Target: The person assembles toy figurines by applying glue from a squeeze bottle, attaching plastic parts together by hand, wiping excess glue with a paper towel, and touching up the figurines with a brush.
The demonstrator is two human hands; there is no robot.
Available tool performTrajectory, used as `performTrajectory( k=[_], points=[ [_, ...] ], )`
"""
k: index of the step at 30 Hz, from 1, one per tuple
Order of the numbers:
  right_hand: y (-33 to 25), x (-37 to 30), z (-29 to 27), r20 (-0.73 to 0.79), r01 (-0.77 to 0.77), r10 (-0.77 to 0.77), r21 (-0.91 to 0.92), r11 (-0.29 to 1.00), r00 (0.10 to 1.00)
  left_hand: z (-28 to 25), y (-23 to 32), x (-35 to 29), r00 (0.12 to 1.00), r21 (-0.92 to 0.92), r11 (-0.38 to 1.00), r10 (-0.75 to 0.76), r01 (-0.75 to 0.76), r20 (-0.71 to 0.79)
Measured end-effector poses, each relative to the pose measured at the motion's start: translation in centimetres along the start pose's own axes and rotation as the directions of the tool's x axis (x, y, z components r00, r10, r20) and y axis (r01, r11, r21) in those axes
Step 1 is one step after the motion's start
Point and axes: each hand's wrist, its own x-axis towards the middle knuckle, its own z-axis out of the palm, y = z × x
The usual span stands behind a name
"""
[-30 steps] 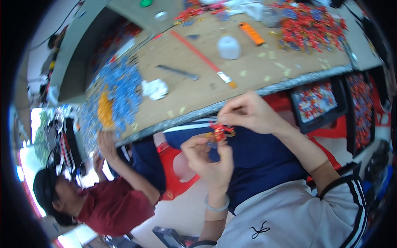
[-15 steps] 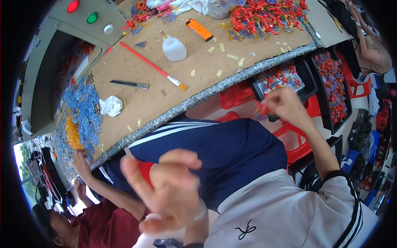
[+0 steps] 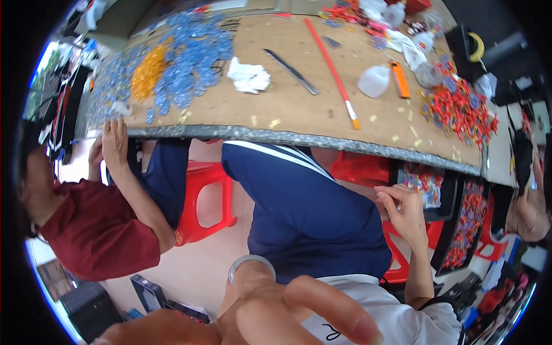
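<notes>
My left hand (image 3: pixel 253 319) is raised very large at the lower edge, a clear bangle around its wrist. Its fingers are apart, with nothing seen in them; part of it runs out of the picture. My right hand (image 3: pixel 407 213) hovers beside my right knee, fingers loosely bent and nothing visible between them. Just beyond it is a dark tray (image 3: pixel 451 210) with a clear bag of red and blue pieces (image 3: pixel 424 185). Another black tray (image 3: pixel 441 265), full of red and purple plastic pieces (image 3: pixel 466 227), stands to its right.
On the workbench (image 3: pixel 276 109) lie blue pieces (image 3: pixel 195 63), amber pieces (image 3: pixel 150 72), crumpled tissue (image 3: pixel 248 76), a utility knife (image 3: pixel 291 72), a red brush (image 3: pixel 333 63), a white bottle (image 3: pixel 374 81) and a red heap (image 3: pixel 460 109). A co-worker (image 3: pixel 103 230) sits at left, near a red stool (image 3: pixel 207 195).
The view has swung left and levelled. My left hand has come closer to the camera. The reddish piece at my right fingertips no longer shows, and those fingers have loosened. The co-worker's hand has left the pieces.
</notes>
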Motion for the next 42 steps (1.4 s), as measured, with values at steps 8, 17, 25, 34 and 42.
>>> performTrajectory(
  k=[8, 17, 25, 34, 42],
  points=[
    [-9.5, 6.7, 1.5, 0.072, 0.339, -0.35, 0.128, 0.932, 0.934, -0.3, 8.2, -4.7, 0.956, 0.183, 0.98, 0.125, -0.077, -0.267],
    [-17.4, 20.3, 6.1, 0.008, 0.403, -0.408, 0.145, 0.904, 0.913, -5.0, 9.1, 8.2, 0.936, 0.194, 0.964, 0.232, -0.184, -0.266],
    [-20.7, 43.1, 12.5, -0.419, 0.541, -0.648, -0.357, 0.762, 0.636, -13.7, 5.3, 14.3, 0.927, -0.095, 0.933, 0.356, -0.347, 0.12],
    [-21.7, 55.6, 14.8, -0.01, 0.229, -0.35, -0.739, 0.633, 0.937, -18.9, -1.4, 11.2, 0.982, 0.335, 0.923, -0.166, 0.187, -0.09],
    [-24.0, 44.1, 12.2, -0.315, 0.316, -0.265, 0.12, 0.941, 0.911, -19.6, -3.6, 13.0, 0.937, 0.354, 0.891, -0.183, 0.286, -0.296]
  ],
)
